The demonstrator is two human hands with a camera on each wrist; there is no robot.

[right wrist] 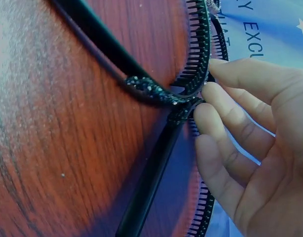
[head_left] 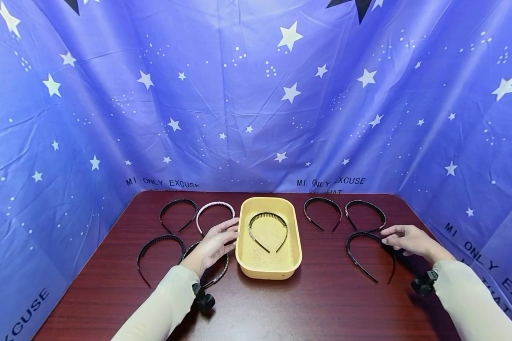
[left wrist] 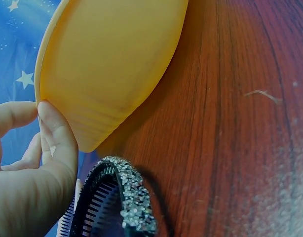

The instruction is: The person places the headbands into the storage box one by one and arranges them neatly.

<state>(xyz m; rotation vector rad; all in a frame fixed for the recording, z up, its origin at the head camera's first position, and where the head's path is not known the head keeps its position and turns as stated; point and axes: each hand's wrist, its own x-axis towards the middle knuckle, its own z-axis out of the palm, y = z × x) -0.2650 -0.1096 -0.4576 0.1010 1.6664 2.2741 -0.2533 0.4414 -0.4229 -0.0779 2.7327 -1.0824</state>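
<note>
A yellow plastic bin [head_left: 291, 265] stands mid-table with a dark toothed headband [head_left: 256, 240] lying in it. My left hand [head_left: 213, 248] pinches the bin's left rim between thumb and fingers, as the left wrist view shows. Below that hand is a glitter-covered headband [left wrist: 134, 197], partly hidden by it in the head view. On the right, my right hand [head_left: 409, 241] pinches the upper right curve of a black headband [head_left: 354, 260] with its fingertips. Glitter on the black band [right wrist: 151, 89] shows in the right wrist view, close by the fingers.
Two dark headbands [head_left: 179, 201] [head_left: 159, 237] and a pink one [head_left: 215, 203] lie left of the bin. Two more dark headbands [head_left: 322, 200] [head_left: 366, 202] lie at the back right. A blue star-patterned curtain [head_left: 238, 94] surrounds the dark red table [head_left: 324, 308].
</note>
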